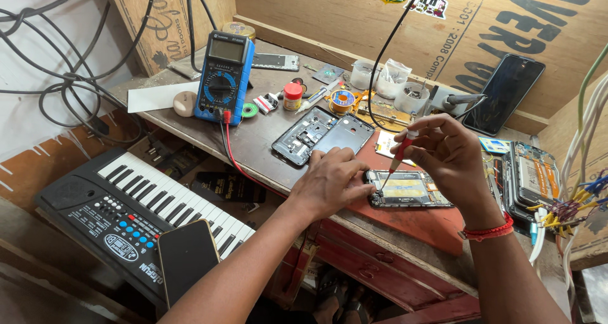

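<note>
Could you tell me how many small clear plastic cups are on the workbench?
3: all at the back near the plywood wall, a left cup, a middle cup and a right cup. Others may sit hidden behind clutter.

Two bare forearms, sleeveless to the lower edge of the frame, end in an ungloved left hand [329, 181] at centre and a right hand [446, 156] to its right, ringless where the fingers show, the right wrist wrapped in a red thread band [487, 231].
</note>
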